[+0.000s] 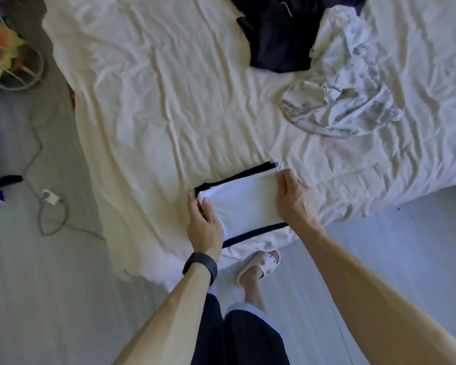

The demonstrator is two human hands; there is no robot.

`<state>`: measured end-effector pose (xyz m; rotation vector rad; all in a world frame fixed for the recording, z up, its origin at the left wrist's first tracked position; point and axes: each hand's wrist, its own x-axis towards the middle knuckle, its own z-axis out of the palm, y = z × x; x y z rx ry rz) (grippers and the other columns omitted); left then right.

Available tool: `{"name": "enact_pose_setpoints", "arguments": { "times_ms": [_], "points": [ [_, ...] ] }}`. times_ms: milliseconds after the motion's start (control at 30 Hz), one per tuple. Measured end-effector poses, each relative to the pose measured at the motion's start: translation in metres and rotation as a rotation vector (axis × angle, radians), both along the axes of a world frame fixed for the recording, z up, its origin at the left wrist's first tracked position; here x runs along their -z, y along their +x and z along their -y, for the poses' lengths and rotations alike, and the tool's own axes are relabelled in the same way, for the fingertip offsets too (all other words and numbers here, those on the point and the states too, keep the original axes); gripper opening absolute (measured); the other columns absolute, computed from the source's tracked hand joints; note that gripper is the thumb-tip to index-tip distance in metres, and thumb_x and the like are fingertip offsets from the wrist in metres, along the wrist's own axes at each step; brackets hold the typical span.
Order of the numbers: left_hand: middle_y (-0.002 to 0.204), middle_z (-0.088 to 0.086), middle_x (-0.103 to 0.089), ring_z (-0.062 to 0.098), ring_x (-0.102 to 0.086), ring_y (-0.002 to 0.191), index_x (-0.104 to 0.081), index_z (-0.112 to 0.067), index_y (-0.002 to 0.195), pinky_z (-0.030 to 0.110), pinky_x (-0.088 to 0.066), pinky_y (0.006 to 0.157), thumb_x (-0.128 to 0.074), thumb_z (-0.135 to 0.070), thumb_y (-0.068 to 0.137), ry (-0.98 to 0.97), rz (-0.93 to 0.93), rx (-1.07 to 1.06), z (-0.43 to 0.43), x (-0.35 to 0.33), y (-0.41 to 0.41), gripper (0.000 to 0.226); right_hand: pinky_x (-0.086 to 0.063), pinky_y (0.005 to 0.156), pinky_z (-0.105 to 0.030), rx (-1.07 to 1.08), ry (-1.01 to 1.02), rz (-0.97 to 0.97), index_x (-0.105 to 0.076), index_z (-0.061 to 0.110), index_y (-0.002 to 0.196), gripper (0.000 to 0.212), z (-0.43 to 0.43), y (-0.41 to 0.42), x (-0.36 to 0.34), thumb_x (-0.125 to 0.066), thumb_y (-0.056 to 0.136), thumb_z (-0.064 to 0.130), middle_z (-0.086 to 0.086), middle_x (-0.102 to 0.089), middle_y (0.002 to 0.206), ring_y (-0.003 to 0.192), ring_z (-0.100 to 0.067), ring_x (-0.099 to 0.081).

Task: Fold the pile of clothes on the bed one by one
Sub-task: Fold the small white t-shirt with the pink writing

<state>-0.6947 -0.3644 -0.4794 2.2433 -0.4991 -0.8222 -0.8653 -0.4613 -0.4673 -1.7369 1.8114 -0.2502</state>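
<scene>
Floor at 9 o'clock: a power adapter (pixel 49 197) with looped cable. The bed (pixel 156 101) fills the centre under a creased cream sheet. At 6 o'clock, near the bed's edge, lies the folded stack (pixel 245 204), white with dark trim on top. The left hand (pixel 204 225) grips its left edge, thumb on top; the right hand (pixel 291 196) rests on its right edge with fingers extended. At 1 o'clock lie a dark garment (pixel 274 40) and a patterned white garment (pixel 345 88), both unfolded and touching.
</scene>
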Motion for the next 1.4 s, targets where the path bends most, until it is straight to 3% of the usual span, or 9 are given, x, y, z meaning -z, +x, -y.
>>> {"name": "enact_pose_setpoints", "arguments": {
  "times_ms": [167, 300, 400, 467, 567, 700, 800, 1167, 1400],
  "points": [
    [0.077, 0.003, -0.060, 0.030, -0.059, 0.068, -0.043, -0.016, 0.102, 0.032, -0.031, 0.051, -0.032, -0.048, 0.106, 0.139, 0.066, 0.072, -0.005, 0.032, -0.006, 0.034, -0.052, 0.073, -0.048, -0.117, 0.016, -0.030, -0.056, 0.010, 0.125, 0.036, 0.009, 0.000, 0.042, -0.035, 0.110, 0.034, -0.019, -0.067, 0.106, 0.089, -0.044, -0.063],
    [0.084, -0.001, -0.062, 0.033, -0.062, 0.077, -0.039, -0.021, 0.104, 0.034, -0.037, 0.054, -0.031, -0.053, 0.104, 0.223, 0.121, 0.151, -0.006, 0.032, -0.009, 0.032, -0.046, 0.069, -0.042, -0.070, 0.024, -0.014, -0.052, 0.011, 0.108, 0.026, 0.004, -0.001, 0.059, -0.036, 0.108, 0.031, -0.015, -0.064, 0.095, 0.086, -0.043, -0.061],
    [0.124, 0.011, -0.060, 0.035, -0.056, 0.110, -0.049, -0.012, 0.134, 0.045, -0.048, 0.083, -0.051, -0.044, 0.099, 0.159, 0.367, 0.224, -0.014, 0.021, -0.010, 0.048, -0.039, 0.081, -0.040, 0.016, -0.085, -0.057, -0.052, 0.012, 0.115, 0.022, -0.010, -0.007, 0.052, -0.041, 0.105, 0.028, -0.011, -0.058, 0.106, 0.099, -0.038, -0.056],
    [0.147, 0.013, -0.045, 0.033, -0.045, 0.130, -0.048, -0.011, 0.143, 0.049, -0.038, 0.101, -0.055, -0.040, 0.097, 0.089, 0.624, 0.438, -0.019, 0.017, -0.016, 0.055, -0.039, 0.088, -0.041, -0.028, -0.288, -0.115, -0.053, 0.012, 0.127, 0.031, -0.026, -0.002, 0.043, -0.047, 0.102, 0.028, -0.012, -0.056, 0.124, 0.110, -0.034, -0.052],
    [0.163, 0.003, -0.029, 0.023, -0.029, 0.149, -0.041, -0.018, 0.151, 0.052, -0.024, 0.117, -0.046, -0.039, 0.098, 0.025, 0.703, 0.768, -0.014, 0.027, -0.030, 0.058, -0.037, 0.104, -0.042, -0.285, -0.404, -0.138, -0.057, 0.020, 0.140, 0.040, -0.041, 0.014, 0.046, -0.051, 0.100, 0.023, -0.008, -0.049, 0.151, 0.135, -0.031, -0.046],
    [0.167, 0.001, -0.016, 0.021, -0.014, 0.154, -0.023, -0.022, 0.159, 0.053, -0.018, 0.122, -0.039, -0.042, 0.102, 0.090, 0.742, 0.893, -0.012, 0.059, -0.027, 0.063, -0.029, 0.118, -0.058, -0.507, -0.196, -0.174, -0.044, 0.027, 0.153, 0.053, -0.037, 0.015, 0.066, -0.038, 0.102, 0.042, -0.011, -0.030, 0.164, 0.152, -0.030, -0.029],
    [0.166, 0.005, -0.019, 0.030, -0.015, 0.154, -0.024, -0.026, 0.159, 0.053, -0.020, 0.121, -0.037, -0.050, 0.102, 0.042, 0.717, 0.884, -0.013, 0.084, -0.010, 0.063, -0.023, 0.121, -0.057, -0.530, -0.141, -0.230, -0.034, 0.035, 0.157, 0.054, -0.032, 0.014, 0.081, -0.025, 0.106, 0.047, -0.006, -0.023, 0.168, 0.156, -0.025, -0.018],
    [0.168, -0.001, -0.015, 0.028, -0.009, 0.155, -0.014, -0.033, 0.159, 0.049, -0.006, 0.123, -0.034, -0.058, 0.098, 0.126, 0.592, 0.922, -0.005, 0.111, -0.004, 0.069, -0.008, 0.124, -0.058, -0.448, -0.001, -0.327, -0.014, 0.038, 0.161, 0.062, -0.026, 0.017, 0.114, -0.020, 0.102, 0.056, 0.001, -0.002, 0.171, 0.158, -0.022, -0.001],
    [0.167, 0.006, -0.015, 0.030, -0.012, 0.154, -0.022, -0.020, 0.159, 0.057, -0.013, 0.122, -0.042, -0.057, 0.097, 0.127, 0.612, 1.135, -0.004, 0.048, 0.023, 0.075, 0.010, 0.125, -0.052, -0.163, 0.222, -0.416, 0.005, 0.047, 0.158, 0.064, -0.032, 0.011, 0.052, -0.005, 0.098, 0.068, 0.009, 0.017, 0.169, 0.155, -0.013, 0.017]
  ]
}}
